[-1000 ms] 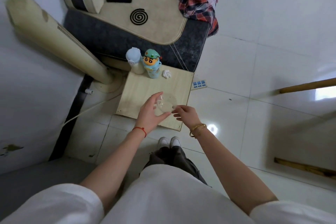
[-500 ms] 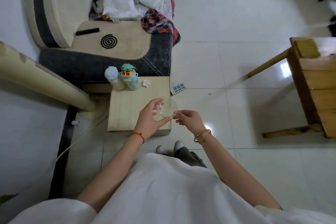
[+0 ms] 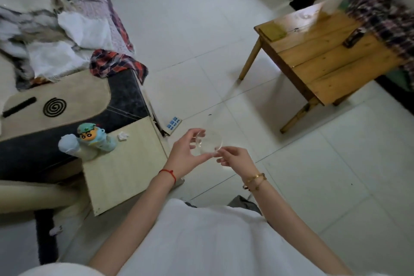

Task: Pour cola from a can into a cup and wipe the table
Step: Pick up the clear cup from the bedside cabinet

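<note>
Cup (image 3: 209, 142), clear glass, held in the air over the floor, right of the pale low counter (image 3: 125, 163). Left hand (image 3: 186, 155) grips it by the side, fingers curled round; right hand (image 3: 234, 158) pinches the near rim. Step looks like fetching the cup; no can visible. Next probably means setting it down upright on the wooden counter (image 3: 324, 51) far right.

Clear, smooth glass cup (image 3: 208, 143); glossy white floor tiles (image 3: 201, 36); at two o'clock, a varnished plank-wood table (image 3: 331, 56).
</note>
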